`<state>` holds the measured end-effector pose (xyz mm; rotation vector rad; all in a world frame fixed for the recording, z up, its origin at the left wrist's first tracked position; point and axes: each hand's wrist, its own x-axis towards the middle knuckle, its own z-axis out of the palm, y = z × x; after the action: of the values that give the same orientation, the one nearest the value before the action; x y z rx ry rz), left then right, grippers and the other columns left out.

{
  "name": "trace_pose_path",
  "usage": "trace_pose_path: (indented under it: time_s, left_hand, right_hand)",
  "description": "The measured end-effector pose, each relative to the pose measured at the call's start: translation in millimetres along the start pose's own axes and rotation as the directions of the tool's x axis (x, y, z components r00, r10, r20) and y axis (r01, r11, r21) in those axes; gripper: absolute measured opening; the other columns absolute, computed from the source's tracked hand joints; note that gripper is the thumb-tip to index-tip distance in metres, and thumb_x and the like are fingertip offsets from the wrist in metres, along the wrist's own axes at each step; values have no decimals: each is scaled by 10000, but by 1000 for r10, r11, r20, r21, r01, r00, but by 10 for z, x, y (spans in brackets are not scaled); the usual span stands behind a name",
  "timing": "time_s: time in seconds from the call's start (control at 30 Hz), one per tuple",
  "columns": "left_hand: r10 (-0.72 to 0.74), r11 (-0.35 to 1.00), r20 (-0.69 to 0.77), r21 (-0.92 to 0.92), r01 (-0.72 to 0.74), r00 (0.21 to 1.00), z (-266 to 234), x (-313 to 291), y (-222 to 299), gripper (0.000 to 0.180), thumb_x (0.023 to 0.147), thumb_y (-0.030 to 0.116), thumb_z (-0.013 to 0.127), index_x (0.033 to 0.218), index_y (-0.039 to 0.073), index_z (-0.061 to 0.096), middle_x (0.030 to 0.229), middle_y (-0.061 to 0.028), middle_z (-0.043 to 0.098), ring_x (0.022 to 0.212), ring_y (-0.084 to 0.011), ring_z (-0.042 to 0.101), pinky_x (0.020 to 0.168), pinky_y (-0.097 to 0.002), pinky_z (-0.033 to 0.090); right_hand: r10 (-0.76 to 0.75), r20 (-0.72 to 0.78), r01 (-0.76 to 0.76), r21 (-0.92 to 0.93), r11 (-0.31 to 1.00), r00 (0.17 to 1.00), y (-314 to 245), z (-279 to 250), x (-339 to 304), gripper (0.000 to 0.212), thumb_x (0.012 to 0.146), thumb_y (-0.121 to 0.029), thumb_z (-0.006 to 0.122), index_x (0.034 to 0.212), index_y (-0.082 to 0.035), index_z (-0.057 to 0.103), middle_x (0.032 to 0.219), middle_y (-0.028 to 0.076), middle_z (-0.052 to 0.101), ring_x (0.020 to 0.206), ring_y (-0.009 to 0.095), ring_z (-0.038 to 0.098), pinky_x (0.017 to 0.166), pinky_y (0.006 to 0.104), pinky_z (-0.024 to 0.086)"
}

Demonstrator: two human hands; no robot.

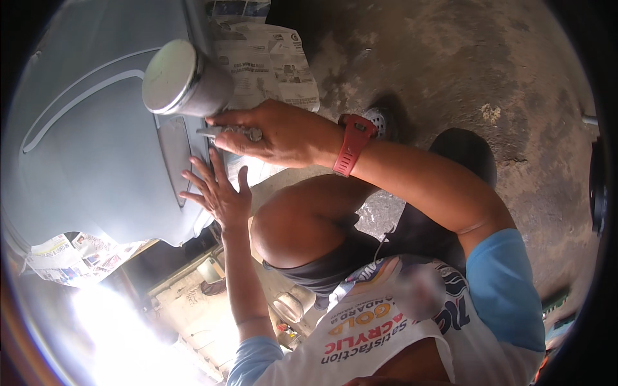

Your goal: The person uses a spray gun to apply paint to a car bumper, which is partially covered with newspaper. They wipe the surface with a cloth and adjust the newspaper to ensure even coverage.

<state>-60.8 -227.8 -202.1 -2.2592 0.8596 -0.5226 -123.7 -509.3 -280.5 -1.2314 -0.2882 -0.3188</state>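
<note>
My right hand (267, 135) is closed around a metal spray gun (248, 133), with a red watch on that wrist. The gun's round silver cup (187, 80) rises above the hand and hides part of what lies behind it. Left of it is a large grey moulded panel (90, 167) that looks like a car bumper, with a curved groove and a recessed strip. My left hand (219, 193) has its fingers spread at the panel's right edge, just below the gun. Whether those fingertips press on the surface I cannot tell.
Newspaper sheets (270, 67) lie behind the panel, and more newspaper (77, 257) shows under its lower left edge. Rough concrete floor (438, 77) stretches to the right. My bent knee (296, 225) is close to my left forearm. Strong glare washes out the lower left.
</note>
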Motion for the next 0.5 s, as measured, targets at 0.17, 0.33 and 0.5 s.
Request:
trace_pose_path:
  time_s: [0.17, 0.33, 0.5]
  left_hand:
    - [148, 986, 14, 78, -148, 989, 269, -396, -463, 869, 1062, 653, 524, 1707, 96, 354, 1822, -120, 207, 1673, -440, 144, 1237, -818, 7]
    - [300, 938, 77, 160, -308, 951, -65, 516, -157, 811, 1066, 673, 483, 1605, 67, 496, 1767, -142, 334, 1656, -339, 274, 1225, -811, 143]
    - [359, 791, 168, 467, -395, 918, -582, 1608, 376, 862, 1034, 702, 498, 1671, 123, 448, 1768, -76, 350, 1676, -229, 216, 1331, -635, 112]
  right_hand:
    - [-12, 126, 5, 56, 998, 992, -14, 79, -25, 657, 1139, -547, 492, 1514, -23, 614, 1138, 249, 795, 1086, 380, 778, 999, 449, 574]
    - [4, 13, -3, -8, 1000, 1000, -110, -144, -58, 655, 1144, -558, 476, 1513, -36, 619, 1067, 235, 807, 992, 307, 805, 950, 410, 589]
    - [-57, -257, 82, 89, 993, 965, -45, -317, -57, 635, 1079, -621, 564, 1429, -112, 712, 1095, 223, 800, 1022, 392, 775, 947, 447, 582]
